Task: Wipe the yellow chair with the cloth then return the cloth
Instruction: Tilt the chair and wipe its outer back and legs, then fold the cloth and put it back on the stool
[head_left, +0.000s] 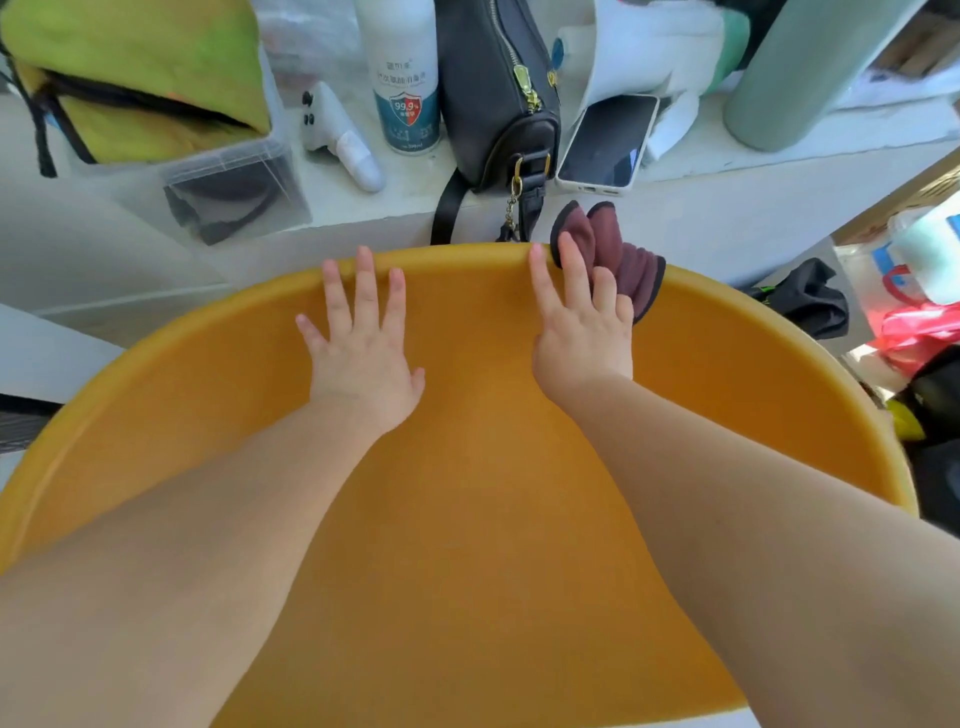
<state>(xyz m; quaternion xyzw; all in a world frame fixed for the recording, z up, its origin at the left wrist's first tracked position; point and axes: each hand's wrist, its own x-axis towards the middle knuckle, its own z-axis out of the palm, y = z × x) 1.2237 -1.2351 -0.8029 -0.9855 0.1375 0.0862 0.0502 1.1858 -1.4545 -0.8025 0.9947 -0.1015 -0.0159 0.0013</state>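
Note:
The yellow chair (467, 467) fills the lower part of the head view, its curved backrest rim arching across the middle. My left hand (363, 348) lies flat on the backrest with fingers spread, holding nothing. My right hand (582, 327) presses a dark maroon cloth (628, 260) against the top rim of the backrest, fingers extended over it. Part of the cloth sticks up past the rim; the rest is under my fingers.
A white ledge (363, 208) runs behind the chair. On it stand a spray bottle (405, 78), a black bag (498, 104), a phone (608, 140), a clear plastic box (234, 192), a white gadget (337, 135) and a grey-green cylinder (795, 73). Bags and clutter (914, 322) sit at the right.

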